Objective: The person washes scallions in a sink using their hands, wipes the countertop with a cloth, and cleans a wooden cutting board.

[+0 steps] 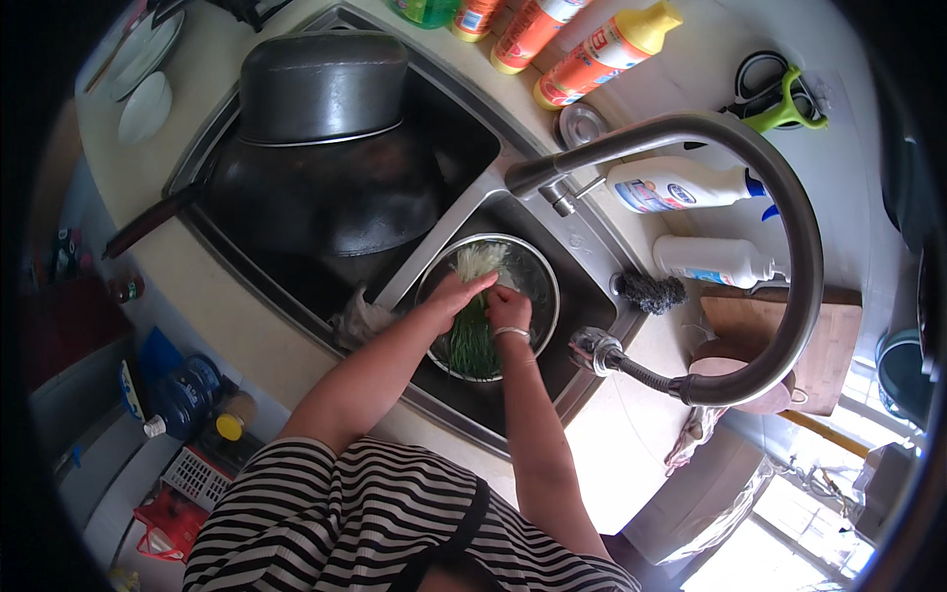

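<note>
A metal basin (547, 296) sits in the right sink bowl and seems to contain water. Inside its rim lies a bunch of thin green stalks with pale root ends, perhaps chives (473, 344); the pale ends point away from me and the green tips towards me. My left hand (462, 294) is wrapped around the bunch near its pale end. My right hand (509, 307), with a pale bracelet at the wrist, is curled against the bunch on its right side. Whether its fingers grip any stalks is hard to make out.
A large wok (333, 192) and an upturned dark pot (322, 89) fill the left bowl. The curved faucet (806, 244) arches on the right, its spray head (595, 351) beside the basin. A steel scourer (651, 294), bottles (592, 59) and a plastic bag (362, 320) lie around the sink.
</note>
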A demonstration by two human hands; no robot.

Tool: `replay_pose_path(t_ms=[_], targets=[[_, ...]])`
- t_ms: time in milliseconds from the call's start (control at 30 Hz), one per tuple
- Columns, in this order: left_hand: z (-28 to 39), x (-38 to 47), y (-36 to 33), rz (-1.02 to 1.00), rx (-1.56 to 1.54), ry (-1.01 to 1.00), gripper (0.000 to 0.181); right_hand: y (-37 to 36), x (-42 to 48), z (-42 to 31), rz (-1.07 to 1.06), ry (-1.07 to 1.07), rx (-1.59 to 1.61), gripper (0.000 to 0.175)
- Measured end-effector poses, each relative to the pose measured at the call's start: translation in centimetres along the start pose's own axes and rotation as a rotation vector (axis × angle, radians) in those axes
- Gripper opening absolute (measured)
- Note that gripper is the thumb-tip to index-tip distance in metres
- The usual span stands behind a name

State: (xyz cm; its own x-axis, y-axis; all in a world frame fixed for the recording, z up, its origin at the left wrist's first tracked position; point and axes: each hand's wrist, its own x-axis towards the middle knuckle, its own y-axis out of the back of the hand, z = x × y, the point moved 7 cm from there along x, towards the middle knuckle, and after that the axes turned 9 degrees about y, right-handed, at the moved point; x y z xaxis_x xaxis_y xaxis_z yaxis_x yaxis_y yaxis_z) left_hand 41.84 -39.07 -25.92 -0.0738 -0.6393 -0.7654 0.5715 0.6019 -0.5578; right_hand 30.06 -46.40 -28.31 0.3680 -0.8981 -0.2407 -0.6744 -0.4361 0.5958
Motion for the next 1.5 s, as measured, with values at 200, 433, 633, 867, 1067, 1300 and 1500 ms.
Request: replay_pose_path(t_ms=[200, 433, 633, 867, 1067, 1300, 1500], targets=[[-1.0, 0.5, 1.7, 0.139, 0.107, -0.036, 0.031, -0.7, -5.8, -8.3, 0.153, 0.21, -0.08, 0.012], [2.0, -2.9, 1.9, 0.327, 0.125, -0.379, 0.034, 0.3, -10.1, -8.8, -0.003, -0.061, 0.718, 0.024], [5.0, -9.0, -2.1, 0.168, 0.248, -0.505, 0.04, 4.6, -10.7, -5.5, 0.353, 0.06, 0.372, 0.027], [3.7, -12.0, -2.6, 0.122, 0.274, -0.428, 0.041, 2.0, -9.4, -14.2, 0.243, 0.253, 0.877, 0.042], [3.9, -14.0, -2.3, 0.148, 0.349, -0.52, 0.046, 2.5, -10.6, -17.0, 0.291, 0.356, 0.678, 0.043], [6.1, -17.5, -3.4, 0.177, 0.414, -0.821, 0.042, 3.9, -11.3, -16.8, 0.178, 0.411, 0.912, 0.033], [9.1, -23.5, -6.7, 0.172, 0.435, -0.881, 0.025, 9.5, -9.2, -5.3, 0.335, 0.074, 0.415, 0.018]])
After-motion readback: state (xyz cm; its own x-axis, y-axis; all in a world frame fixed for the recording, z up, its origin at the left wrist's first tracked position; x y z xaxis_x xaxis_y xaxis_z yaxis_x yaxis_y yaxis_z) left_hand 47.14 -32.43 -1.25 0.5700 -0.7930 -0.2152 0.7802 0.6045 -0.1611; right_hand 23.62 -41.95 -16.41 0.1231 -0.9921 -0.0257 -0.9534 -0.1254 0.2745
